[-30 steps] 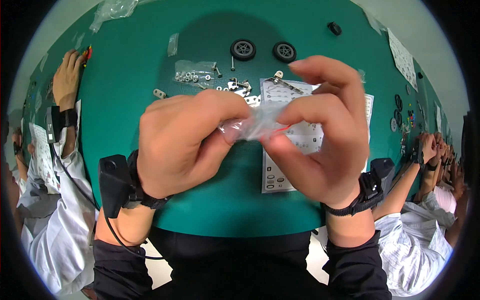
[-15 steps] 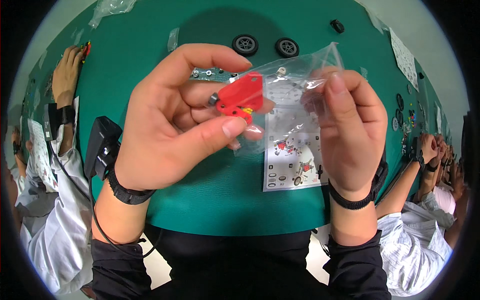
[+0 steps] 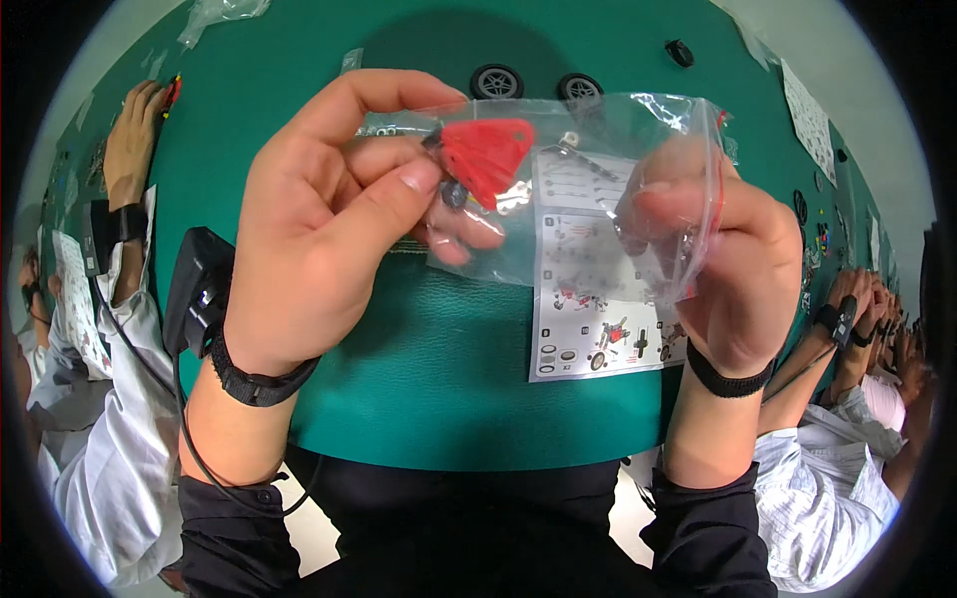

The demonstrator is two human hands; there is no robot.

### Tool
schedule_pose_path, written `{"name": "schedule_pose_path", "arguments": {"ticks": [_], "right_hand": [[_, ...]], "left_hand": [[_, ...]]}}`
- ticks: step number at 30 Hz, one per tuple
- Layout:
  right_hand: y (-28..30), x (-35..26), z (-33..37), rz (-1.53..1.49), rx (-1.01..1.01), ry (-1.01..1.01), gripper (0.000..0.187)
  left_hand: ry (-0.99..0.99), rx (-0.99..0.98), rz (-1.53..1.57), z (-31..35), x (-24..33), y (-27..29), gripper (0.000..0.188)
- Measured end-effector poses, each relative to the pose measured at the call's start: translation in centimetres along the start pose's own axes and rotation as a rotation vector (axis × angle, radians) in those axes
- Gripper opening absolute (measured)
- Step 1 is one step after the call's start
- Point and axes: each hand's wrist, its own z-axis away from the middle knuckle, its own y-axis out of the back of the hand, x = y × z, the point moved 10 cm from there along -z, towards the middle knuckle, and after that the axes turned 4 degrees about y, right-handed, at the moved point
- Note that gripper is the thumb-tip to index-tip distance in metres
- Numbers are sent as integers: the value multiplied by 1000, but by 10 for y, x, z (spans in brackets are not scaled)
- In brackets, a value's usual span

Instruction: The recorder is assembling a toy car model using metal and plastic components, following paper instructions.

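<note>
My left hand point(image 3: 329, 214) pinches a red plastic part point(image 3: 485, 154) between thumb and fingers, at the mouth of a clear plastic bag point(image 3: 598, 189). My right hand point(image 3: 723, 259) grips the right side of that bag, holding it up above the green table point(image 3: 429, 379). A small dark piece sits just under the red part by my left thumb. Behind the bag lies a white instruction sheet point(image 3: 598, 319) with pictures on the table.
Two small black wheels point(image 3: 496, 80) point(image 3: 578, 88) lie at the table's far side, with another dark piece point(image 3: 680, 52) further right. Other people's hands and sleeves are at the left point(image 3: 130, 140) and right point(image 3: 847, 319) edges. More sheets lie at the right rim.
My hands have spread apart and the bag is opened out wider. The red part is now held higher at the bag's mouth by my left hand.
</note>
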Motion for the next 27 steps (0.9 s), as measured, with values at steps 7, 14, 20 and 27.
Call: {"name": "schedule_pose_path", "arguments": {"ticks": [7,14,20,27], "right_hand": [[-6,-5,0,179,107,-84,30],[3,-9,4,472,162,-9,42],[-11,-18,3,648,97,98,54],[-18,-19,2,615,159,192,53]], "left_hand": [[16,17,36,1,-1,6,43],[56,-71,34,0,-10,-1,38],[113,-85,104,2,-17,-6,41],[163,-80,103,3,-22,-9,37]]}}
